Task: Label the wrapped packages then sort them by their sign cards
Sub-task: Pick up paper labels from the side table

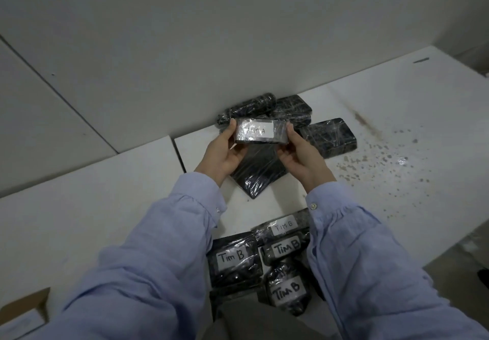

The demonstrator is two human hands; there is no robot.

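White tabletop [105, 207] by pale wall [238, 35]; left hand [225, 151] and right hand [301, 159] hold up one pack [275, 138].
Cardboard box [26, 310] corner lower left. Each hand's fingers curl round one end of the rectangular black pack, raised over the table, white label [255, 130] "TIM A". Four unlabelled behind and under it: one roll [260, 104], three flat blocks [328, 137], in glossy crinkled film. Four labelled packs [232, 259] between two blue sleeves [148, 260]; three read "Tim B". Brown speckled stains [383, 159] right.
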